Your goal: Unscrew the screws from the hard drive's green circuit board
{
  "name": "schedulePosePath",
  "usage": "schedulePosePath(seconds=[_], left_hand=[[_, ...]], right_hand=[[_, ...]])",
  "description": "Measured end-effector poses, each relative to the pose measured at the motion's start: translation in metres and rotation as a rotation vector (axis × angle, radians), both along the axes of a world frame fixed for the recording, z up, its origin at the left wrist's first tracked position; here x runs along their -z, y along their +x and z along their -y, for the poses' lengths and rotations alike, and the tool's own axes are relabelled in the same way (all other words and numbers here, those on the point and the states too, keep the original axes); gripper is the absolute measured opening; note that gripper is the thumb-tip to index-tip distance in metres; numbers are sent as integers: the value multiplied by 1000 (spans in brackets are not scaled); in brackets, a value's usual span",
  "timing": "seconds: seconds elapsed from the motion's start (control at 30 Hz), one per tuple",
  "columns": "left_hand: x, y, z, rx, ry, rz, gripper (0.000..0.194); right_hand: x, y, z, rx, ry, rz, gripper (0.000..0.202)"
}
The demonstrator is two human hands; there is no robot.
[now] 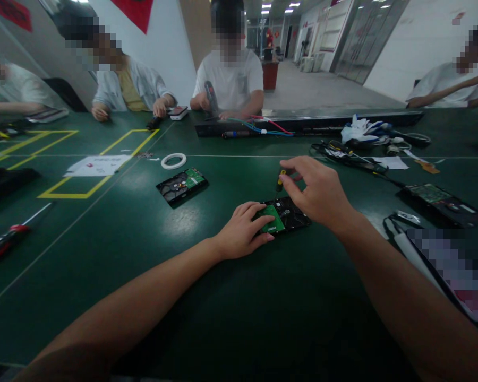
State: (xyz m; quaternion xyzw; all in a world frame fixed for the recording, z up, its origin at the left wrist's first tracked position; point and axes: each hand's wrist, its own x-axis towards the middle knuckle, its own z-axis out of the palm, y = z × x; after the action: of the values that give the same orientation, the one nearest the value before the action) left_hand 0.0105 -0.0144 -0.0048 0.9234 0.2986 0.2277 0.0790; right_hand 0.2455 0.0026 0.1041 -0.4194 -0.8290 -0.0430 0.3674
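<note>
Plainly, left hand [242, 231] overlaps hard drive's [290, 213] edge — wide tabletop [231, 175] around.

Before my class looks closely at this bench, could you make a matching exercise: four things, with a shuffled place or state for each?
Things:
1. Left hand
2. Small screwdriver
3. White ring
4. Large screwdriver

Places or states:
A. held in the right hand
B. lying at the table's left edge in view, handle red and black
C. fingers resting on a green circuit board
D. lying just beyond an untouched hard drive

Pairs: 1-C, 2-A, 3-D, 4-B
</note>
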Motion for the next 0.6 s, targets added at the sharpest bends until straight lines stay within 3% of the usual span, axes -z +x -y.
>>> schedulePosePath(seconds=[0.37,0.6], left_hand=[[-6,3,3,-99,-15,51,68],[-5,3,3,-93,-20,53,64]], right_hand=[[1,0,0,1,8,-6,22],[-1,0,0,25,17,-5,15]])
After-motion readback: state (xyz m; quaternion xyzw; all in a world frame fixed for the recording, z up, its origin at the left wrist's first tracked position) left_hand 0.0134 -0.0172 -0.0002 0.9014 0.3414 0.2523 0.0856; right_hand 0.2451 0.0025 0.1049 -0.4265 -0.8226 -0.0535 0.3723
